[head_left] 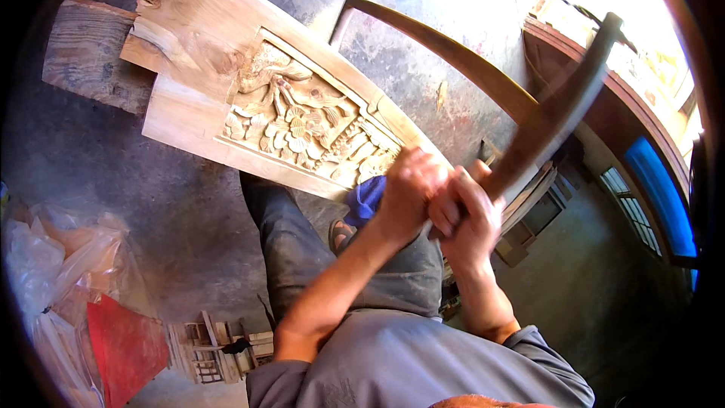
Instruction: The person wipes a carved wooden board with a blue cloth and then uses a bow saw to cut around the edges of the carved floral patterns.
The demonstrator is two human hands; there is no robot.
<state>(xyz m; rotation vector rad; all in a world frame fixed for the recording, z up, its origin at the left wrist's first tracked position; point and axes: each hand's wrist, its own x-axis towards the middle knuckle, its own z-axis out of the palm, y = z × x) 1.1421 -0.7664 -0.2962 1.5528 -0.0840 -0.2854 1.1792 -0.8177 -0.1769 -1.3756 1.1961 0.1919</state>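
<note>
A thick light-wood board (pixel 192 19) reaches from the upper left to just beyond my hands, its sunken panel (pixel 294 121) carved with leaves and branch-like shapes. My left hand (pixel 411 189) is closed in a fist above the panel's near right end; what it grips is hidden. Right beside it, nearly touching, my right hand (pixel 470 215) is wrapped round the lower end of a long dark club-like tool (pixel 555 113). That tool slants up to the right, smeared by motion, and its exact kind is unclear. A blue cloth (pixel 365 201) shows beneath my left wrist.
An old grey plank (pixel 98 53) lies under the board's far left end. Beyond the board is a curved wooden bar (pixel 453 53). Plastic sheeting (pixel 68 257), a red sheet (pixel 124 351) and wood scraps (pixel 219 347) lie lower left. A brown ledge (pixel 627 98) runs along the right.
</note>
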